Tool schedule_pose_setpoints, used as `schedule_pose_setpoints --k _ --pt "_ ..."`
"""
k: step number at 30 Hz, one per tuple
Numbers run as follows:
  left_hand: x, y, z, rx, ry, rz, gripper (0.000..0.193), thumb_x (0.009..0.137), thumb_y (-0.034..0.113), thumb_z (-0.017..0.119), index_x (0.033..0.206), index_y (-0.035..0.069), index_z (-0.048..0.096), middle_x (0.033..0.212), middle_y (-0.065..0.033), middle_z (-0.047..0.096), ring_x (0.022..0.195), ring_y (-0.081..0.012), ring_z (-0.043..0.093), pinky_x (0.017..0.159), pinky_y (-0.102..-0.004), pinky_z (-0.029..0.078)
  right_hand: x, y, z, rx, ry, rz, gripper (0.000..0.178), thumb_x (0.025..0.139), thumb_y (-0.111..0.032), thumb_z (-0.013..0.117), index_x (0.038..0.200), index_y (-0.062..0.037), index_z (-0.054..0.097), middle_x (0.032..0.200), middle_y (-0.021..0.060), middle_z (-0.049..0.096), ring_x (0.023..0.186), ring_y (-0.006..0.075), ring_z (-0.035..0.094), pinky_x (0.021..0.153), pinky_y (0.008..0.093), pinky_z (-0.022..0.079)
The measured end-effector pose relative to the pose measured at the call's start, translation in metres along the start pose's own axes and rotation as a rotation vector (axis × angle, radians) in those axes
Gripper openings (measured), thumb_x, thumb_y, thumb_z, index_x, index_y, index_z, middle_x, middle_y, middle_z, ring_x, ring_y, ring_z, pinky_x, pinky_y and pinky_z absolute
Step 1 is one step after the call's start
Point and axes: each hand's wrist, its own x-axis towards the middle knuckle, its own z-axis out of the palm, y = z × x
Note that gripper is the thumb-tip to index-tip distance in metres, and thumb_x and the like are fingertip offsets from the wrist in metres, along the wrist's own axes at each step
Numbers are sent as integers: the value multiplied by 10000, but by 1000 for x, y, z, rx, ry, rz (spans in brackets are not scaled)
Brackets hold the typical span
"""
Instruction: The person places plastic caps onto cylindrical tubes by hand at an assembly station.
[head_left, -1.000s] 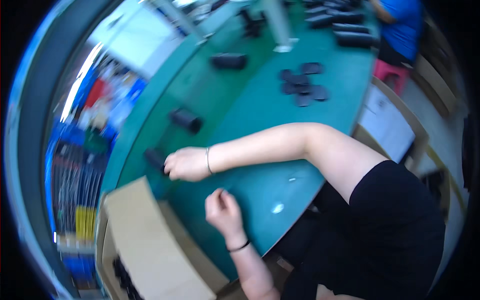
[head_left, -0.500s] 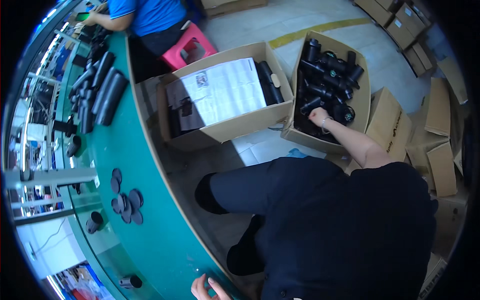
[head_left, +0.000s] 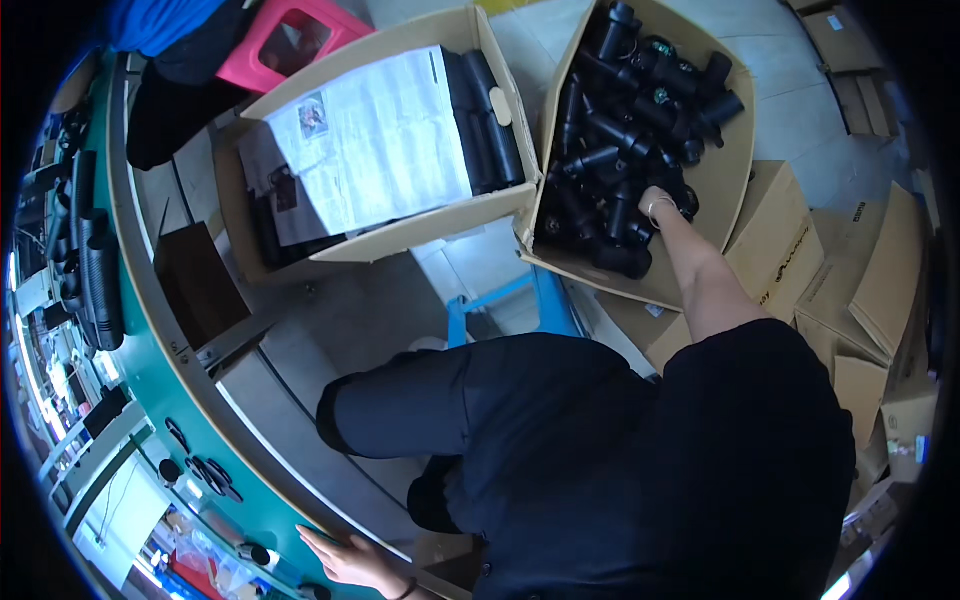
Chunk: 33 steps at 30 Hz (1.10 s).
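Observation:
My right hand (head_left: 656, 203), a band at its wrist, reaches down into an open cardboard box (head_left: 742, 190) heaped with black tubular parts (head_left: 615, 135). Its fingers sink among the dark pieces, so whether they hold one is hidden. My left hand (head_left: 345, 562) lies with fingers stretched out at the edge of the green-topped table (head_left: 150, 375), and nothing shows in it. Nearest to it on the table are a small black cylinder (head_left: 256, 553) and several thin black discs (head_left: 212, 477).
Left of that box stands another carton (head_left: 430, 225) with black tubes under a printed sheet (head_left: 375, 150). A blue stool (head_left: 550, 302) is by my legs. A person in blue (head_left: 165, 25) is near a pink stool (head_left: 238, 68). More cartons (head_left: 775, 245) crowd the right.
The view has shifted, with boxes larger and the table farther left. My right hand has gone deeper into the parts. My left hand, earlier with curled fingers, now lies flatter at the table edge.

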Motion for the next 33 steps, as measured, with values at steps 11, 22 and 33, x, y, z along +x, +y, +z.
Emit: schedule_pose_setpoints --k 11,22,33 --pt "1 -11 11 78 -65 60 713 734 105 545 1423 94 363 1256 -136 585 963 -253 634 752 -370 446 19 78 -16 347 337 308 891 698 -453 759 1409 -165 306 1402 216 343 1266 452 347 976 525 397" --pt "15 36 24 -132 87 -21 673 646 11 607 1306 54 478 1212 -149 572 1132 -247 556 875 -411 394 110 208 -50 938 -127 15 623 671 -422 799 1081 19 641 1069 137 645 880 247 624 794 363 504" --pt "19 53 -51 -1086 132 -3 722 713 294 757 1309 29 446 1276 -157 492 1218 -320 437 999 -451 351 -305 -147 -167 926 -720 -1551 782 666 -217 789 1317 -22 402 1295 119 451 1164 232 502 992 354 424"
